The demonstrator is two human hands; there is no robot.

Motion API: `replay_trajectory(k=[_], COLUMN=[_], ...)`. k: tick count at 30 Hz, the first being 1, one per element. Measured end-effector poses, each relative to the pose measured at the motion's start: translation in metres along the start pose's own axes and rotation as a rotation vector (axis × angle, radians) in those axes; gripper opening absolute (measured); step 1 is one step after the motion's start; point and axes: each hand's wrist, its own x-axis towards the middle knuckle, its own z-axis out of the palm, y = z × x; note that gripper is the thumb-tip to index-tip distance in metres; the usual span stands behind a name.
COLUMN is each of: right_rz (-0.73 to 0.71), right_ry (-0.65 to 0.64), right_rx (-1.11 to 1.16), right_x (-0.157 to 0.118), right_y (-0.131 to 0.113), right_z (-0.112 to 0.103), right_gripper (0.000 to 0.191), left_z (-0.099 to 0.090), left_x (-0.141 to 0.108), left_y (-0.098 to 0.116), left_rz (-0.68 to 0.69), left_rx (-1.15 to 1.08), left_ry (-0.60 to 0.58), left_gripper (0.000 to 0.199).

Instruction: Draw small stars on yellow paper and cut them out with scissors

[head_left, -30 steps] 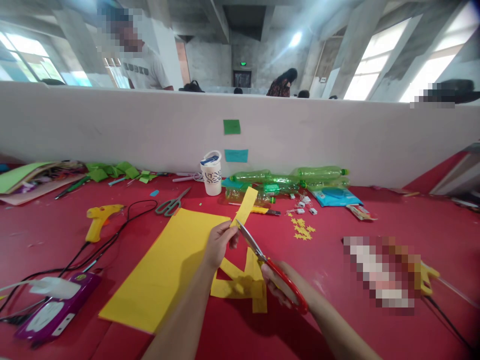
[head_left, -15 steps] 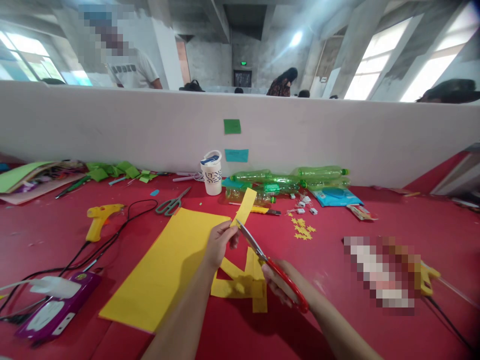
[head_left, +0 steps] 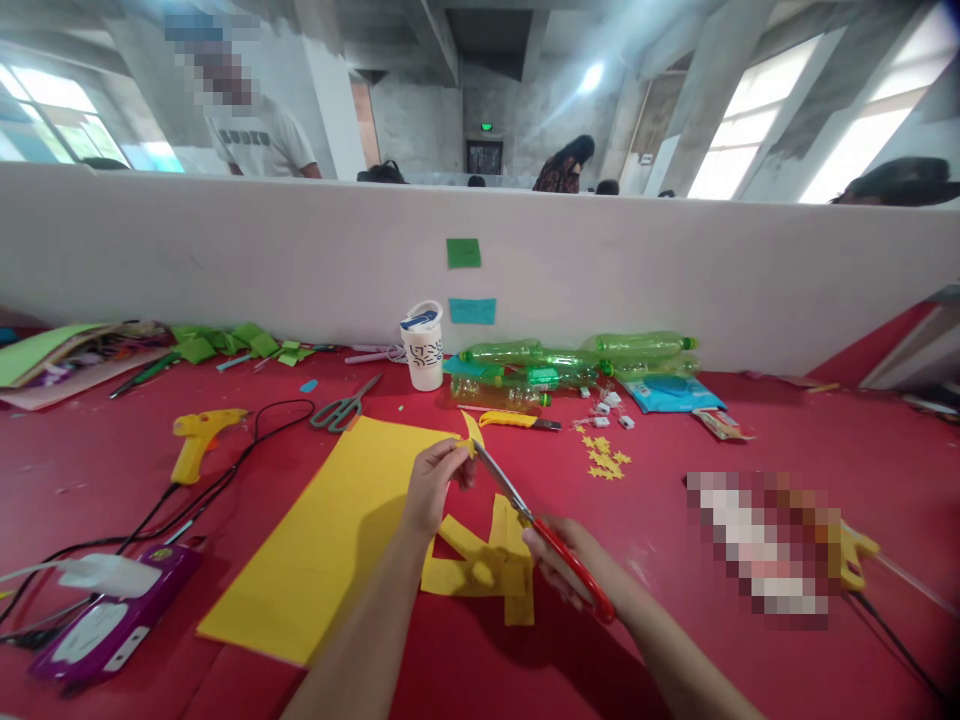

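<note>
left hand (head_left: pixel 433 485) fingers clamped on yellow paper piece (head_left: pixel 472 430), by upper right corner of yellow sheet (head_left: pixel 330 530). right hand (head_left: pixel 586 550) fingers round red scissors (head_left: pixel 502 480), right of sheet, blades at paper. turn paper, not blades; short snips, fingertips clear.

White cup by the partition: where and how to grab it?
Probably the mid-body of the white cup, from the near side: it stands upright, its rounded side facing the camera, with the partition behind and green bottles to the right.
</note>
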Motion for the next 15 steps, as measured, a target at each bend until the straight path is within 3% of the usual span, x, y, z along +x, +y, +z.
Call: replay_trajectory(k=[15], right_rz=[-0.085], right_ry=[-0.07], right_rx=[-0.025], right_x=[-0.0033], right_y=[0.004], right_z=[-0.0058], right_gripper=[0.042], left_z=[-0.0045], left_x=[0.0022], left_y=[-0.0027], left_rz=[-0.057], left_rx=[-0.056], left_ry=[-0.004], left_gripper=[0.022])
